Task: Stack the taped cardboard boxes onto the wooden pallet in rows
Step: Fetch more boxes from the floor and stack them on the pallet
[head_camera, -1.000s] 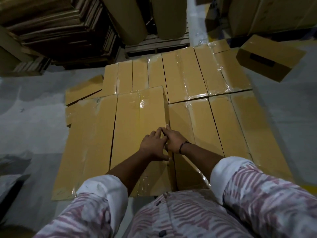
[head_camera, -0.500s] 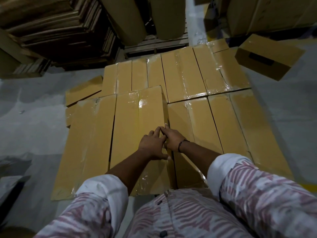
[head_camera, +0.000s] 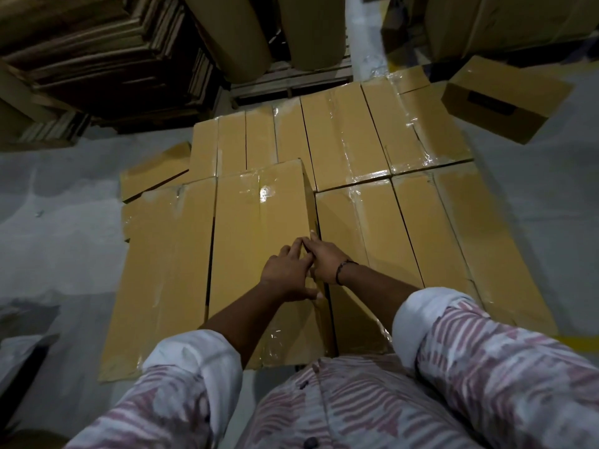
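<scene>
Top box (head_camera: pixel 259 228) lay straight ahead of operator, long axis running away from body, proud of adjacent row. Hands met at its R edge: L hand (head_camera: pixel 287 275) flat on lid, fingers straight; R hand (head_camera: pixel 325 260) fingers extended along seam w/ lower neighbour box (head_camera: pixel 363 234). Neither gripped.

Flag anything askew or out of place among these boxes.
The raised box under the left hand, with the right hand at its edge, stands higher than its neighbours. An angled box at the far left lies crooked to the rows. A loose box lies skewed, apart on the right.
</scene>
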Demonstrator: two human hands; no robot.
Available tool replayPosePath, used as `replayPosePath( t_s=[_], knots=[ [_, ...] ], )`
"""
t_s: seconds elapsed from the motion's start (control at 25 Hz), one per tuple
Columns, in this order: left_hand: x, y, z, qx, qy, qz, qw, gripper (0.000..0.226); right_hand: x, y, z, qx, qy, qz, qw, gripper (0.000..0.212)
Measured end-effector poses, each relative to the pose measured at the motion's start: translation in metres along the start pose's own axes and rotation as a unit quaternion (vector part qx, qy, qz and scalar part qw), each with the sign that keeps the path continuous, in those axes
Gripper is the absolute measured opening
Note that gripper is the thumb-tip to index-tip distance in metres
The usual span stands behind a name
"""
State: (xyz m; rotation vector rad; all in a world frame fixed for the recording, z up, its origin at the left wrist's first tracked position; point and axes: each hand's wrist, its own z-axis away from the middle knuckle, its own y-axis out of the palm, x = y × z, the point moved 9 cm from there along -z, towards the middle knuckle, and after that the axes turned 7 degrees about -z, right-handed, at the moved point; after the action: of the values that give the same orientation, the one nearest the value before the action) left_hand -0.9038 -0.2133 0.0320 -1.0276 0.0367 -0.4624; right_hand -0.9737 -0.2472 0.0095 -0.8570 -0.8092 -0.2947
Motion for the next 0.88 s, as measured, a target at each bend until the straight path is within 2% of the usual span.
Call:
replayPosePath(
  t_s=[0.32, 0.52, 0.68, 0.88],
  knots=[
    [-0.009, 0.005, -0.003, 0.004, 0.003, 0.014, 1.000, 0.105, -0.007, -0.006, 0.002, 0.010, 0.016, 0.032, 0.999, 0.086],
    [-0.009, 0.013, 0.009, -0.016, 0.002, 0.040, 0.999, 0.106, -0.006, -0.006, 0.007, -0.004, 0.021, 0.100, 0.995, 0.088],
    [0.008, 0.025, 0.034, -0.025, -0.045, 0.076, 0.996, 0.108, 0.008, -0.001, 0.017, -0.041, -0.016, 0.164, 0.985, 0.071],
    [0.042, 0.050, 0.076, -0.024, -0.138, 0.105, 0.985, 0.103, 0.027, 0.023, 0.029, -0.011, -0.039, 0.242, 0.969, 0.072]
  ],
)
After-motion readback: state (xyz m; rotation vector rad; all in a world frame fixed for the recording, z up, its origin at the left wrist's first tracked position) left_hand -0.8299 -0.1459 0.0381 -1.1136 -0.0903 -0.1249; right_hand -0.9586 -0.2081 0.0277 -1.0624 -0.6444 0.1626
